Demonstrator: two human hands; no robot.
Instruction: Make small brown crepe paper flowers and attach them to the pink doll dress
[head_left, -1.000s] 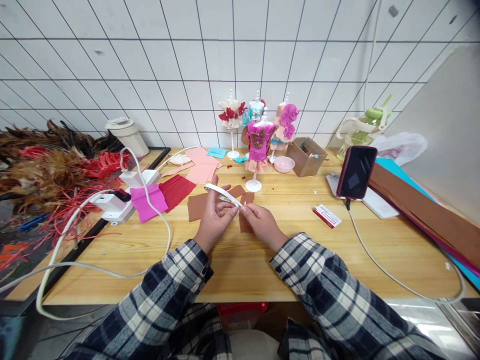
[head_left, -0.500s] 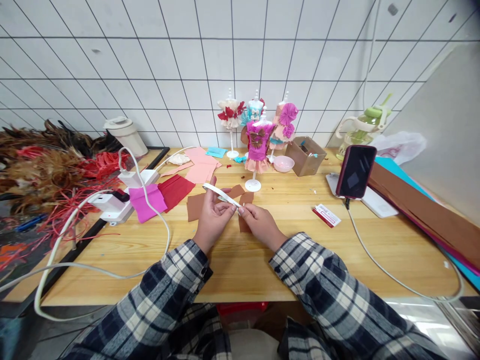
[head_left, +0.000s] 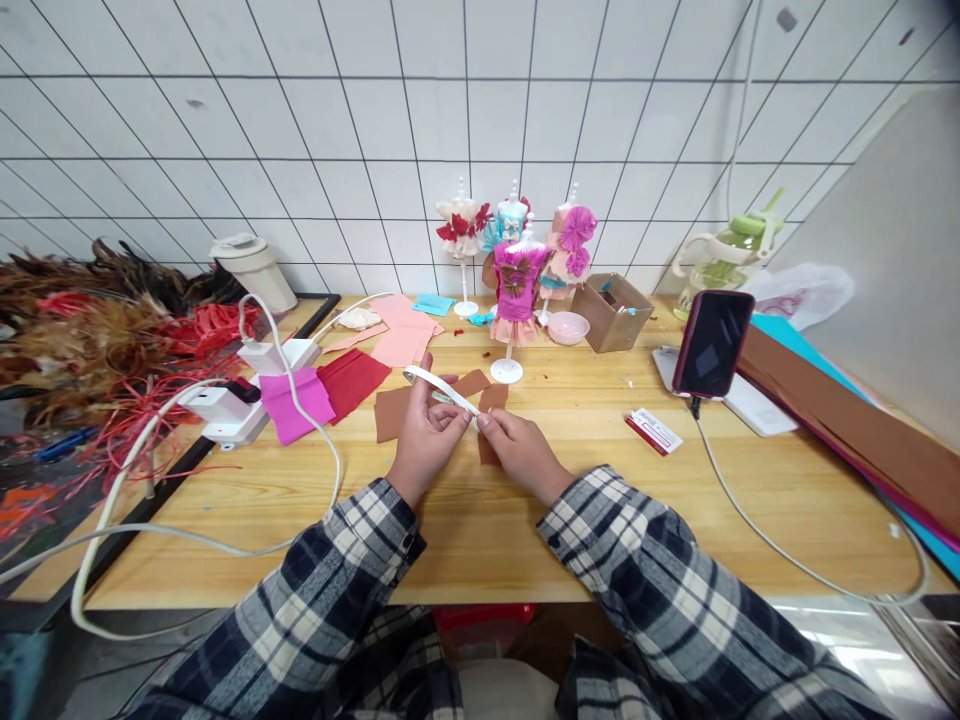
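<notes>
A white band (head_left: 448,389) is held above the wooden table (head_left: 480,540), its near end being pinched between closed thumb and finger of the left hand (head_left: 429,440) and also of the right hand (head_left: 519,450). Near the tiled wall (head_left: 300,120), 4 dressed mannequins (head_left: 517,288) are stood, with a box (head_left: 622,325) beside them. At the left, feathers (head_left: 97,335) are heaped, and at the right, a phone (head_left: 712,343) is propped.

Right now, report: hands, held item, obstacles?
Left hand, right hand: both pinching white strip. Strip bent, off the table. Nothing seen blocking; brown paper nearby, magenta-dressed mannequin beyond.
</notes>
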